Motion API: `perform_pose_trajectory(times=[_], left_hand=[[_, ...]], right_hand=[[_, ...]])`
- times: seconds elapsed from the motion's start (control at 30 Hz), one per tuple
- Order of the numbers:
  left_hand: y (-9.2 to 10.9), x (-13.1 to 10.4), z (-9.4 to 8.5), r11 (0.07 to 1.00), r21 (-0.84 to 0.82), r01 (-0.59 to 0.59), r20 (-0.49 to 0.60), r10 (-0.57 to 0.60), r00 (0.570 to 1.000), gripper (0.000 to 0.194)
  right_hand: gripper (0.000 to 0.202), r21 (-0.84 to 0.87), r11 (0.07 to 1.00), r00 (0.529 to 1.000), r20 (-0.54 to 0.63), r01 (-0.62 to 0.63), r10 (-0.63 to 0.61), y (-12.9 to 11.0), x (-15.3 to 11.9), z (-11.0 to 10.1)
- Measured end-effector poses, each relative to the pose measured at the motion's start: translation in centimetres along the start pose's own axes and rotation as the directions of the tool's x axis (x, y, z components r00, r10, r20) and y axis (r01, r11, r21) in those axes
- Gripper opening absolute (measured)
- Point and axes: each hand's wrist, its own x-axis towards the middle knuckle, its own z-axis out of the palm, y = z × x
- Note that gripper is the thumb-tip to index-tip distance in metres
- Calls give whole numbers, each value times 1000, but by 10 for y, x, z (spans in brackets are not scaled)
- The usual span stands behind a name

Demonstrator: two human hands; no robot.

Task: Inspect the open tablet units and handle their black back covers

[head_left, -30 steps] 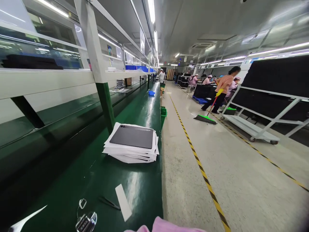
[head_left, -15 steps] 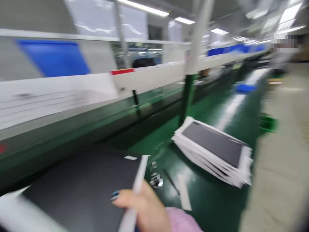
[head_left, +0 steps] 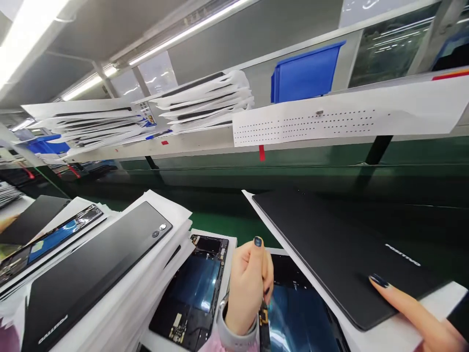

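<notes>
My right hand (head_left: pixel 414 310) grips a black tablet back cover (head_left: pixel 318 249) with a white sheet under it; the thumb lies on the cover near its pale lettering. My left hand (head_left: pixel 247 281), a grey watch band on its wrist, is closed with fingers curled and thumb on top. Whether anything is inside it is hidden. Beneath and beside it lies an opened tablet (head_left: pixel 300 313) with a shiny blue-black inside, partly covered by the held cover. Another opened tablet (head_left: pixel 196 281), its circuit parts showing, lies left of my left hand.
A stack of dark tablet covers between white sheets (head_left: pixel 98 274) stands at left. Farther left, another person's hand (head_left: pixel 8 224) is near a dark cover (head_left: pixel 32 220). The shelf (head_left: pixel 205 139) above carries sheet-layered stacks (head_left: pixel 208 102) and a blue bin (head_left: pixel 308 71).
My view has swung left, from the long bench to the opened tablets. My right hand still holds the cover, now at the right. My left hand has come into view.
</notes>
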Motion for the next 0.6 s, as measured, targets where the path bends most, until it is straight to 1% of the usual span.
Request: perform_pose_trajectory(times=[0.03, 0.1, 0.17, 0.27, 0.33, 0.47, 0.6], left_hand=[[1, 1, 0, 999, -37, 6, 13, -6, 1000, 67], [4, 2, 1, 992, -129, 15, 26, -11, 1000, 63], [9, 1, 1, 977, -210, 22, 28, -16, 999, 52], [15, -1, 0, 964, -260, 52, 45, -42, 998, 36], [17, -2, -2, 962, -257, 87, 64, -73, 995, 29], [17, -3, -5, 960, -245, 134, 96, -114, 989, 26], [17, -5, -4, 963, -207, 172, 130, -148, 980, 27]], right_hand=[[58, 1, 999, 999, -22, -37, 37, -1, -1, 1], [58, 43, 992, 985, -116, -120, 124, -7, -8, 4], [64, 97, 982, 979, -109, -161, 171, -14, -16, 8], [82, 90, 982, 985, -20, -169, 171, -21, -28, 12], [87, 73, 985, 988, 10, -155, 155, -23, -34, 15], [82, 82, 989, 993, 6, -120, 120, -22, -40, 16], [79, 120, 985, 993, 10, -122, 121, -24, -42, 13]])
